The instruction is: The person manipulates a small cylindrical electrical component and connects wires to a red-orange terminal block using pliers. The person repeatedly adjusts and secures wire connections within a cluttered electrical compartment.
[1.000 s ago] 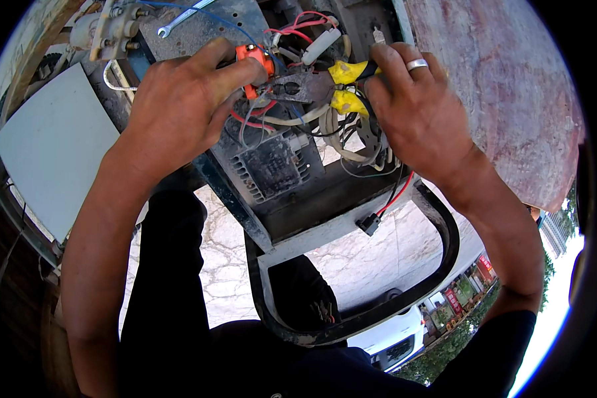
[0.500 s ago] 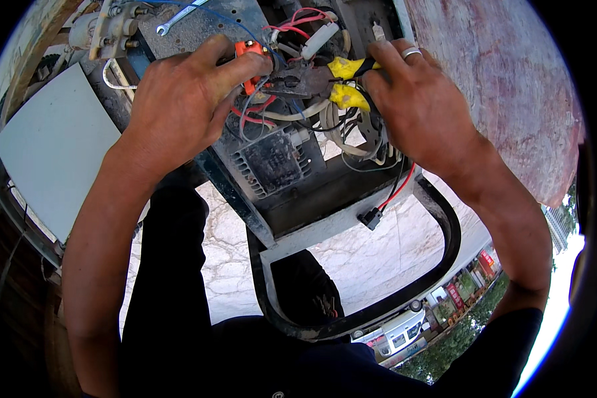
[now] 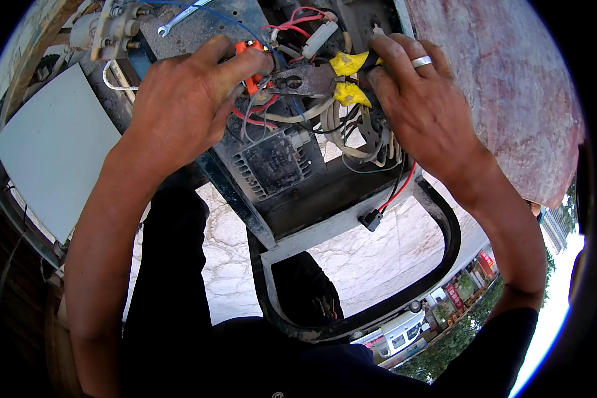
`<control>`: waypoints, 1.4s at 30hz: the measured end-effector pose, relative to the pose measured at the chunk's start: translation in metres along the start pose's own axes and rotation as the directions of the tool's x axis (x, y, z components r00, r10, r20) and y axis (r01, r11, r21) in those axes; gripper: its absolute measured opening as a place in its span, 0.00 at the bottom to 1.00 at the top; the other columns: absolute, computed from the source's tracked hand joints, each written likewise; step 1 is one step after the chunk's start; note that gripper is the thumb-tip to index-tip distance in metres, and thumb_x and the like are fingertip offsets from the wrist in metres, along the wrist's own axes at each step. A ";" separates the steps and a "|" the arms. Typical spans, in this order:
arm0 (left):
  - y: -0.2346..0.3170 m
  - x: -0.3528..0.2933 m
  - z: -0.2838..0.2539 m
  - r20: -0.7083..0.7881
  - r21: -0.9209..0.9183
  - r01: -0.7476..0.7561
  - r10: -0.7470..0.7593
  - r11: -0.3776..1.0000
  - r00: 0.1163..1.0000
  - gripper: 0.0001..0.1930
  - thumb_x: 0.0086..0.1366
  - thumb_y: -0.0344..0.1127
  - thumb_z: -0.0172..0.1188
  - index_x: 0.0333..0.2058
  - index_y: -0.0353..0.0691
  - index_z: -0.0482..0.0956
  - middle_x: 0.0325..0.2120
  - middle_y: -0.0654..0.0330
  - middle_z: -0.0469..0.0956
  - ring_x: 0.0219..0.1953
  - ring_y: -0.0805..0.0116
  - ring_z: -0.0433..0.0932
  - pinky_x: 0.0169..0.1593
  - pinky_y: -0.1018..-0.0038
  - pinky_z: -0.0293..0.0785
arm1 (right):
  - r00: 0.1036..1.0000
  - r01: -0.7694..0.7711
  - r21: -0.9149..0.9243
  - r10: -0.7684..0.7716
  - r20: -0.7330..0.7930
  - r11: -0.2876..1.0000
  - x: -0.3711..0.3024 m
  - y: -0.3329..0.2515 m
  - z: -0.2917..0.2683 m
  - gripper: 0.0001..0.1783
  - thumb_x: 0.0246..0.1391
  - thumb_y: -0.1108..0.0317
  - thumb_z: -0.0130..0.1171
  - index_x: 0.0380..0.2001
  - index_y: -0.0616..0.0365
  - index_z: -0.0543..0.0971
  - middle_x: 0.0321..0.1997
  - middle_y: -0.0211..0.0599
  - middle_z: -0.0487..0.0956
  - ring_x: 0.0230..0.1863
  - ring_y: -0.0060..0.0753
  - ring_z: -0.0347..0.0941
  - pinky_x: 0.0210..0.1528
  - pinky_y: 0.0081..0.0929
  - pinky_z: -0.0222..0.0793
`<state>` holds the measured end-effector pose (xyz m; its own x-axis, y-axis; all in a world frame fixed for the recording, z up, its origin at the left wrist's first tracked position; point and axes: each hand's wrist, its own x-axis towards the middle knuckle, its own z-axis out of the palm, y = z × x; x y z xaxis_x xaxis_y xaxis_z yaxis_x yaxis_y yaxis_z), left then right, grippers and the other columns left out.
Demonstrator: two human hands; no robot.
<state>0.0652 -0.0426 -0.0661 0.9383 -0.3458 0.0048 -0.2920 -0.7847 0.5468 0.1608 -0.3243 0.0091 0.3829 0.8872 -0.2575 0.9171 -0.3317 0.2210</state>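
My left hand (image 3: 182, 109) is closed on an orange block with metal terminals (image 3: 251, 78), thumb and fingers gripping its sides. In my right hand (image 3: 428, 113), which wears a ring, are combination pliers (image 3: 315, 81) with yellow and black handles. Their jaws point left and meet a thin grey wire (image 3: 247, 116) close to the orange block; the exact bite is too small to make out. Below the pliers a dusty finned box (image 3: 272, 162) sits in the metal frame. Red wires (image 3: 302, 28) and a bundle of pale cables (image 3: 338, 136) surround the work.
A wrench (image 3: 179, 18) lies on the dusty metal plate at the top. A black connector (image 3: 370, 219) hangs from red and black wires. Below it curves a black tubular frame (image 3: 454, 232). A pale panel (image 3: 56, 152) stands at left, a worn reddish panel (image 3: 497, 86) at right.
The plier jaws have come closer together, and the handles have shifted slightly right. My right hand has turned and moved a little right; my left hand stays on the orange block.
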 end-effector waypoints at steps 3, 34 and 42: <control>0.000 0.001 -0.002 0.018 -0.041 0.029 -0.029 0.999 0.999 0.20 0.59 0.21 0.64 0.50 0.48 0.77 0.42 0.55 0.81 0.34 0.50 0.83 0.36 0.59 0.77 | 0.999 -0.007 -0.051 0.005 -0.044 0.999 0.000 -0.001 0.004 0.10 0.54 0.68 0.58 0.38 0.59 0.81 0.61 0.39 0.75 0.65 0.38 0.70 0.68 0.42 0.64; -0.004 -0.003 0.004 -0.013 0.010 -0.032 0.032 0.999 0.999 0.23 0.57 0.19 0.64 0.50 0.49 0.80 0.44 0.55 0.82 0.35 0.51 0.84 0.37 0.62 0.79 | 0.975 0.134 -0.026 -0.128 0.182 0.991 0.017 0.007 -0.027 0.12 0.54 0.64 0.56 0.37 0.60 0.80 0.57 0.53 0.75 0.58 0.50 0.73 0.63 0.48 0.66; -0.004 -0.002 0.004 -0.019 0.023 -0.028 0.028 0.999 0.999 0.21 0.58 0.21 0.65 0.50 0.49 0.80 0.43 0.55 0.82 0.34 0.52 0.84 0.36 0.63 0.78 | 0.989 0.085 -0.065 -0.076 0.130 0.994 0.014 0.007 -0.013 0.13 0.56 0.65 0.57 0.41 0.58 0.81 0.61 0.48 0.74 0.63 0.46 0.70 0.67 0.49 0.63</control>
<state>0.0642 -0.0407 -0.0714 0.9331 -0.3579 0.0357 -0.3218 -0.7863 0.5274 0.1711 -0.3103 0.0198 0.3232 0.8605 -0.3939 0.9372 -0.2334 0.2590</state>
